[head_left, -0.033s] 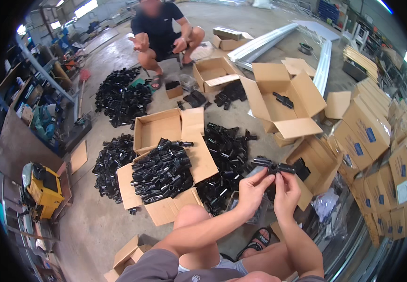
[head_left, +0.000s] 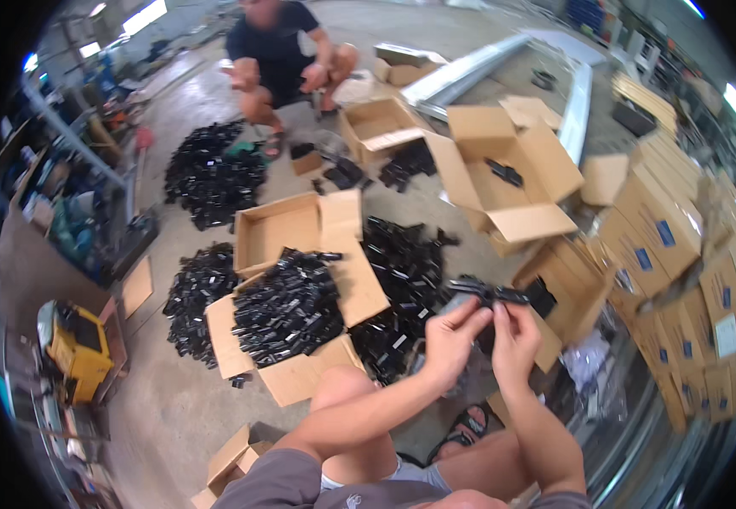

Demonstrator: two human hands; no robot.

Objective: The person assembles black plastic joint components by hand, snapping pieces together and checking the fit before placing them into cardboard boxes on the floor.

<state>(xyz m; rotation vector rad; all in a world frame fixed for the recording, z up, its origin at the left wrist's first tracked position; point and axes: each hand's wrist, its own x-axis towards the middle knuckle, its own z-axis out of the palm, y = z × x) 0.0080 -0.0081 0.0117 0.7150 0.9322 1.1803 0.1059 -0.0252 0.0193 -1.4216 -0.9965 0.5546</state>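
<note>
Both my hands grip one black jointed piece (head_left: 511, 295), perhaps plastic or metal, above the right of the floor pile. On its left part my left hand (head_left: 453, 341) pinches with thumb and fingers. My right hand (head_left: 516, 339) closes on the other part, with the thumbs nearly touching at the middle. Just beyond and left lies a loose pile of similar black pieces (head_left: 402, 271). An open cardboard box (head_left: 287, 377), heaped with more black pieces, stands by my left knee. Beside my right hand is an open carton (head_left: 584, 284) with a dark piece in it.
Another person (head_left: 275, 51) squats at the far left, hands raised, by a black heap (head_left: 211, 178). A large open carton (head_left: 512, 220) holds one black piece. Stacked cartons (head_left: 640, 220) line the right. A yellow machine (head_left: 79, 352) stands left; metal profiles (head_left: 470, 72) lie at the back.
The whole view has shifted slightly left and up, with some blur. Both hands keep the same hold on the black piece.
</note>
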